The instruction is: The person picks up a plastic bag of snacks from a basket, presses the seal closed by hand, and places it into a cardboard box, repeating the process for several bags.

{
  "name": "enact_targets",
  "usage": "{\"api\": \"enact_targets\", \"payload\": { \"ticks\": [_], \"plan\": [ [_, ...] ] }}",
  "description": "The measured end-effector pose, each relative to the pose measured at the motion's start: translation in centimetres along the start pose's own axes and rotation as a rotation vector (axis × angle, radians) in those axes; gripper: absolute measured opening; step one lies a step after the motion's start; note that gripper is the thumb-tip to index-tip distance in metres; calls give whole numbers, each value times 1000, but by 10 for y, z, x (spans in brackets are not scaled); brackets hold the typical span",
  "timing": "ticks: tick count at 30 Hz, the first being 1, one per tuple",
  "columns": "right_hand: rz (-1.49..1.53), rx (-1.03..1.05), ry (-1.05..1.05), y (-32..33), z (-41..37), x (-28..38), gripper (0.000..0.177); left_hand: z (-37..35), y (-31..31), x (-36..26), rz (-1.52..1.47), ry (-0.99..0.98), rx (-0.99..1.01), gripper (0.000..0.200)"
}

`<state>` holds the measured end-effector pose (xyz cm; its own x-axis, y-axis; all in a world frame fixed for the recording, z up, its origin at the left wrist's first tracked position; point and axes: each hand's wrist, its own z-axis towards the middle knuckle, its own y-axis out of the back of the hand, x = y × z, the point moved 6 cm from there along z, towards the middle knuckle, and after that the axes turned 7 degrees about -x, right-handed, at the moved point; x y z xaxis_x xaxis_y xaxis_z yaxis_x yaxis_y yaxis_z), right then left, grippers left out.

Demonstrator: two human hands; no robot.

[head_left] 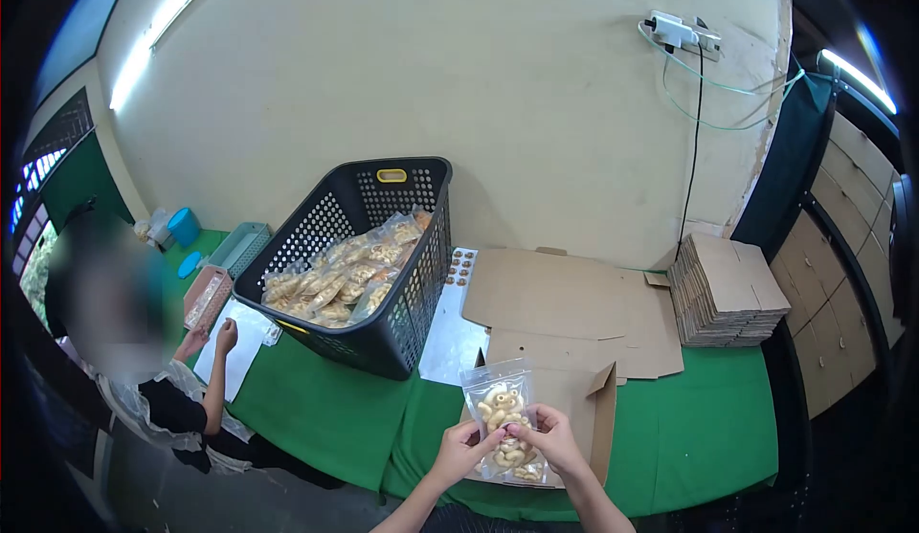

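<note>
A clear zip bag (505, 409) of pale ring-shaped snacks is held upright between my two hands, above the near part of an open cardboard box (565, 394). My left hand (464, 452) grips the bag's left side, its thumb on the front. On the right side my right hand (550, 437) pinches the bag, the thumb also on its front. Both thumbs nearly meet at the bag's middle. Part of another snack bag (528, 473) shows low behind my right hand.
A black basket (402, 332) holds many snack bags. Behind the box lies flat cardboard (546, 289), with folded cartons (728, 289) stacked to the right. A sticker sheet (458, 327) lies beside the basket. At left, a co-worker (182, 399) stands near pink (209, 301) and green trays (239, 249).
</note>
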<state>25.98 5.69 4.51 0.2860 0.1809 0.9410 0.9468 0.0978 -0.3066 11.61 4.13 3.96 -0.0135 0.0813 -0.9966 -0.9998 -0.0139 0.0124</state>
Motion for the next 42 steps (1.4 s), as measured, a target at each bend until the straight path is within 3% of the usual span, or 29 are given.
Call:
{"api": "enact_targets", "payload": {
  "ticks": [8, 11, 17, 23, 27, 30, 33, 36, 42],
  "plan": [
    [214, -15, -4, 17, 1, -22, 17, -3, -10, 16, -91, 157, 115, 25],
    [165, -32, 12, 20, 5, -28, 21, -2, -13, 22, -172, 205, 82, 29],
    [-1, -127, 102, 18, 1, -32, 26, 1, -23, 28, -46, 139, -98, 29],
    [-26, -279, 216, 30, -12, -14, 15, 0, -39, 6, 9, 65, -63, 27],
    [22, -420, 279, 43, -22, 0, 13, 4, -59, 3, 32, -112, -45, 26],
    [6, -403, 307, 52, -21, 1, 18, 5, -66, -5, 42, -128, -2, 26],
    [82, -255, 258, 52, -12, 1, 26, 12, -62, 21, 76, 16, 52, 26],
    [99, -164, 170, 44, -4, -12, 32, 14, -56, 7, -180, -18, -51, 28],
    [73, -113, 186, 21, 3, 0, 27, 19, -46, -17, -55, -30, -161, 26]
  ]
}}
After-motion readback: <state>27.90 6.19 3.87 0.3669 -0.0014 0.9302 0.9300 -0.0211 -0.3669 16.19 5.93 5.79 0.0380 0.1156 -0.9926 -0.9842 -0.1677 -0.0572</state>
